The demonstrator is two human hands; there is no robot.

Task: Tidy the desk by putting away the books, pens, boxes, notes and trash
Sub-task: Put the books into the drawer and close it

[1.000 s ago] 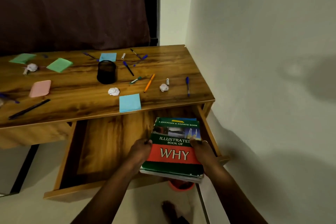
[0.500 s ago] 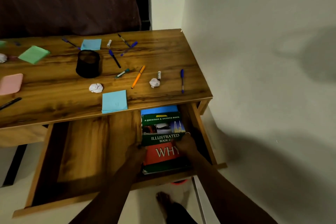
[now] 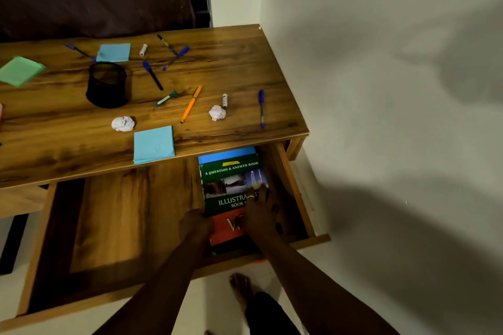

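books [image 3: 231, 179] looked stiff, heavy, best held by the sides; right hand [image 3: 260, 212] lay flat on top, left hand [image 3: 194, 221] beside, grip unclear.

On book [image 3: 231, 179] cover: "A QUESTION & ANSWER BOOK"; "ILLUSTRA…", "BOOK" (part.).

Single head-worn wide-angle view, facing forward and steeply down.
Close above left grip [image 3: 194, 221] and right grip [image 3: 260, 215], both at a book [image 3: 231, 171] in the open drawer [image 3: 130, 215]; desk [image 3: 231, 62] beyond and to the left of the grips, wall [image 3: 381, 90] to their right, floor [image 3: 212, 302] and a bare foot [image 3: 241, 287] nearer than them.
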